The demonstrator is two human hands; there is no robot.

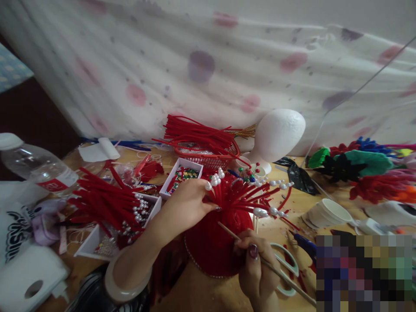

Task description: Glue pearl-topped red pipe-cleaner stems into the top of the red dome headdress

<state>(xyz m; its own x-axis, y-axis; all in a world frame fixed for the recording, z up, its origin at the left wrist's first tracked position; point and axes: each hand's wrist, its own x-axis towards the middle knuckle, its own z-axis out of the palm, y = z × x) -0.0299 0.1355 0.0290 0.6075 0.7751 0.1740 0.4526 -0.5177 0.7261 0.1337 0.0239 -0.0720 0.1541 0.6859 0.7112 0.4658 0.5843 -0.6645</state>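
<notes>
A dark red rounded piece (216,247) with a beaded lower rim stands at the centre front. Red fuzzy stems (238,197) tipped with white pearl beads fan out from its top. My left hand (183,208) reaches in from the left, its fingers pinched on the stems at their base. My right hand (256,264) is closed round a thin wooden stick (286,281), whose tip points at the red piece just below the stems.
A white foam head (279,134) stands behind, beside a red basket (208,160) of red stems. Boxes of beads (180,177) and stems lie left, with a plastic bottle (42,169). Right are a paper cup (328,214), scissors (287,264) and coloured flowers (360,164).
</notes>
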